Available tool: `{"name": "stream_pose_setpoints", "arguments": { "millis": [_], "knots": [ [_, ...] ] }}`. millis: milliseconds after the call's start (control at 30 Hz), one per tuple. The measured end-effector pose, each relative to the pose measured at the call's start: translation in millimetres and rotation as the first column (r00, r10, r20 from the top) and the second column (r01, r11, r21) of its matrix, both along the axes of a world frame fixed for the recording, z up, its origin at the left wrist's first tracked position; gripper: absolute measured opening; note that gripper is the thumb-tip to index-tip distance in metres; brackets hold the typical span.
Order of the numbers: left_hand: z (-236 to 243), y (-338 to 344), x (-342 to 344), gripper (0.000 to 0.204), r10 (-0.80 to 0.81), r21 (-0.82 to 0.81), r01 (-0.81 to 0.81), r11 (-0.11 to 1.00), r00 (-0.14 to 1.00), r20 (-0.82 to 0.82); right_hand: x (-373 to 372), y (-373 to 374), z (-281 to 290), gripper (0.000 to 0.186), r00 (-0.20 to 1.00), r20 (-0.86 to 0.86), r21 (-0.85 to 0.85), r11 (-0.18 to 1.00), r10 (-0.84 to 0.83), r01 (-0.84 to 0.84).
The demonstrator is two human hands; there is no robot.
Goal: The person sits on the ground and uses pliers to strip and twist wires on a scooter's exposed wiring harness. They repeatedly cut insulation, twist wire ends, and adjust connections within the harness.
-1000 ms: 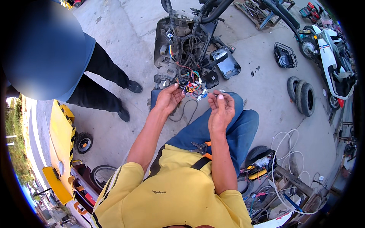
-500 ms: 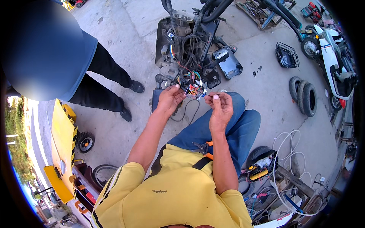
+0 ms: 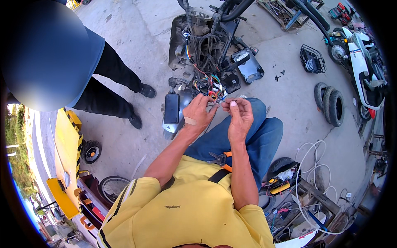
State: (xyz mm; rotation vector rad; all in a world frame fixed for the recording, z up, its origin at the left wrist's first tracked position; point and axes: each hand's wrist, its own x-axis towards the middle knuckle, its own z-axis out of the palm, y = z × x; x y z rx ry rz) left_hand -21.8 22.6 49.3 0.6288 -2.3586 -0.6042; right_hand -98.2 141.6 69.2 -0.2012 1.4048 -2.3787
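On the concrete floor point(image 3: 124, 140) in front of the seated person stands a stripped scooter frame point(image 3: 206, 37), its panels off and a dark tangle of cable hanging down the front. Below that tangle spills a bundle of coloured wires point(image 3: 209, 84) (red, blue, yellow and white connectors among them), just above the knees in blue jeans point(image 3: 256, 132). Orange-handled pliers point(image 3: 221, 159) lie on the lap, close at hand. The left hand point(image 3: 197, 113) reaches into the lower edge of the bundle, its grip pinched on a strand there; the right hand point(image 3: 237, 113) is beside it, fingertips closed on what looks like a thin wire end, too small to tell apart.

To do this well, I would judge it wise to keep the two ends short and taut between the fingertips, work clear of the neighbouring connectors, and match colours before joining anything. A person in dark trousers point(image 3: 107, 91) stands near on the left.
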Motion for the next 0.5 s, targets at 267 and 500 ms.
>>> {"name": "stream_pose_setpoints", "arguments": {
  "millis": [267, 500],
  "knots": [
    [-13.0, -8.4, -5.7, 0.02, 0.039, -0.138, -0.039, 0.99, 0.999, 0.002, 0.7, -0.2, -10.7, 0.01, 0.999, -0.026, 0.014, 1.0, 0.019, -0.019],
    [-16.4, -7.8, 2.9, 0.014, 0.096, 0.273, -0.066, 0.96, 0.99, -0.1, -4.7, -0.1, -16.2, 0.008, 0.999, -0.023, 0.067, 0.997, -0.029, 0.03]
  ]
}}
